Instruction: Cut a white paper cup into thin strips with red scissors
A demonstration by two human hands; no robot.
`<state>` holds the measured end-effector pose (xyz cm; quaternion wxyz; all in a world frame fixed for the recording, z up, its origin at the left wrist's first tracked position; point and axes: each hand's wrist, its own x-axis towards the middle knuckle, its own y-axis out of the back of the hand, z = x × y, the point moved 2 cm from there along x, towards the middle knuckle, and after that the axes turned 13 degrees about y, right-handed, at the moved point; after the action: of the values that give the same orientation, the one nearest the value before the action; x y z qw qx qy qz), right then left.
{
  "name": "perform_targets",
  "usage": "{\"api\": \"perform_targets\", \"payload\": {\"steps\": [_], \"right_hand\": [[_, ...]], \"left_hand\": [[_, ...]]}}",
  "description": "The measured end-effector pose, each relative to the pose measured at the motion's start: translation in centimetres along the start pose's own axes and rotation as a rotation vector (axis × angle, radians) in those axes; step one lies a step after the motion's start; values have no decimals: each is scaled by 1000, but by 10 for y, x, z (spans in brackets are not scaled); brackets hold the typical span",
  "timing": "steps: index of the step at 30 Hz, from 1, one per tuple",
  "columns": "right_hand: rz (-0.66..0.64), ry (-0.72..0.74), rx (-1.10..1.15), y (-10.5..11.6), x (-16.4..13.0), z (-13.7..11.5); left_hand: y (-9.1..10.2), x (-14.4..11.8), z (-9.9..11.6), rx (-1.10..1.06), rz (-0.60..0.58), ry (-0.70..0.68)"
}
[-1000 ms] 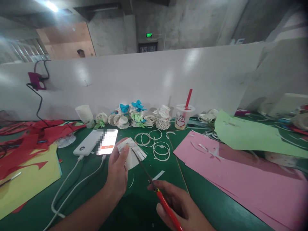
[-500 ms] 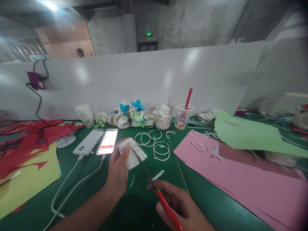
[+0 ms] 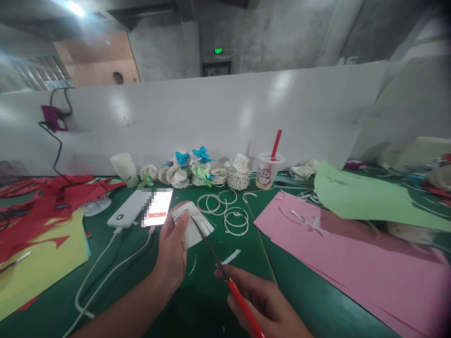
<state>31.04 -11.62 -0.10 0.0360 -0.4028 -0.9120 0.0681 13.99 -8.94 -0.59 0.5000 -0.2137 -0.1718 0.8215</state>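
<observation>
Between the thumb and fingers of my left hand (image 3: 173, 251) is a piece of white paper (image 3: 192, 234), cut into strips along its right side. My right hand (image 3: 262, 300) grips scissors with red handles (image 3: 243, 303). Their blades (image 3: 207, 244) reach up and left into the paper, along a cut. Just beyond the paper, several thin white rings (image 3: 236, 220) lie on the green tabletop. A loose white strip (image 3: 231, 257) rests beside the scissors' pivot.
At left, a phone (image 3: 159, 209) and a white power bank (image 3: 128, 209) have cables attached. Red scraps (image 3: 63, 192) cover yellow paper (image 3: 66, 253). Paper crafts (image 3: 179, 178) and a drink cup with a straw (image 3: 266, 176) line the white partition (image 3: 211, 117). Pink sheets (image 3: 338, 253) and a green sheet (image 3: 366, 192) lie right.
My right hand and the scissors have shifted very slightly left. The paper in my left hand has hardly moved.
</observation>
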Motion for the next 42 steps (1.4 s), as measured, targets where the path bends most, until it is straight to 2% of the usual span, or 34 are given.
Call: {"api": "perform_targets", "payload": {"steps": [5,12,21,25,28,37,42], "right_hand": [[28,-16,36,-1,0,-2],[-9,-26,178,-1,2,1],[-11,-61,258,-1,2,5],[-3,-91,186,-1,1,4],[4,-74,129,0,1,3],[-19,-82,214,2,2,16],[-87,-75,279,3,7,26]], "left_hand": [[0,-1,0,9,0,9],[0,-1,-2,-1,-12,18],[1,1,-2,16,-12,6],[1,-1,-1,1,-24,13],[0,0,0,-5,-6,18],[3,10,4,-58,58,16],[4,10,5,-48,74,-4]]}}
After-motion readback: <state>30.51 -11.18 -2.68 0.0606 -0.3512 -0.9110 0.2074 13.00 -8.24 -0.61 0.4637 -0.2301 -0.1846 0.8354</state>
